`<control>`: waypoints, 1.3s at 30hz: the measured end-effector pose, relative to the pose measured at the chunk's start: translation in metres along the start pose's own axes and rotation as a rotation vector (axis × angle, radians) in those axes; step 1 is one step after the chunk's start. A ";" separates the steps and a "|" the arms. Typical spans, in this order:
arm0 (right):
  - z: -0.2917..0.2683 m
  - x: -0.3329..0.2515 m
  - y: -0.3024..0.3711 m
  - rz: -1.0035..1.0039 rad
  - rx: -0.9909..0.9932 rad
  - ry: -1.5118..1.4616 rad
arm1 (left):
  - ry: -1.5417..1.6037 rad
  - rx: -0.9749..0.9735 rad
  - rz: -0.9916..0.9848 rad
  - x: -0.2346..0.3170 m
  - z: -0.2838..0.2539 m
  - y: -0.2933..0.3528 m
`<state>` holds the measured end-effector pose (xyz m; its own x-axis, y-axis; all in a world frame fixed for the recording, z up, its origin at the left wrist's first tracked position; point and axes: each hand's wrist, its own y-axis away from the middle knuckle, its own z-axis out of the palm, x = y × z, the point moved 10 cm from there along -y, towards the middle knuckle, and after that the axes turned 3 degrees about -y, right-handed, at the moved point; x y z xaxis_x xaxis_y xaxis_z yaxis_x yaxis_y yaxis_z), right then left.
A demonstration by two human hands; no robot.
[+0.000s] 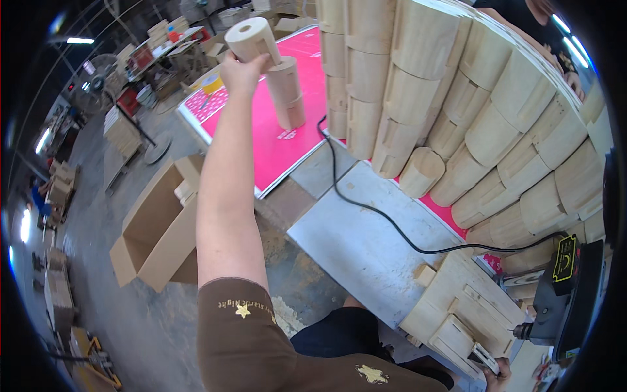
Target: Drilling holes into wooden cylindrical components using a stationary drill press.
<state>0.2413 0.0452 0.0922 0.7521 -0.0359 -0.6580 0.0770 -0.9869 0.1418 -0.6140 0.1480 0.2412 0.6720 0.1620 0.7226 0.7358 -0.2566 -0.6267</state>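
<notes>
My left arm reaches far forward, and my left hand (243, 73) grips a pale wooden cylinder (264, 44) with a hole in its end. That cylinder is tilted at the top of a short stack of wooden cylinders (287, 98), which stands on a pink board (261, 147). At the lower right, my right hand (500, 375) has its fingers curled at the end of a metal clamp lever (484, 358) on a wooden jig (457, 307). Part of that hand is cut off by the lower edge. A dark drill (542, 323) with its chuck stands beside the jig.
Tall stacked rows of wooden cylinders (424, 78) fill the right side. A black cable (392, 219) crosses the white, dusty tabletop (353, 228). An open cardboard box (160, 225) stands left of my arm. Another person's hand (575, 83) shows behind the stacks.
</notes>
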 end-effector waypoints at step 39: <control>-0.003 0.007 -0.002 -0.125 0.127 -0.096 | 0.423 -0.566 0.124 0.131 0.137 0.331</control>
<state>0.2488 0.0479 0.0897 0.6755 0.0798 -0.7330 0.0787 -0.9963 -0.0359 -0.2708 0.2146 0.0882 0.5733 -0.2542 0.7789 0.4224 -0.7228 -0.5469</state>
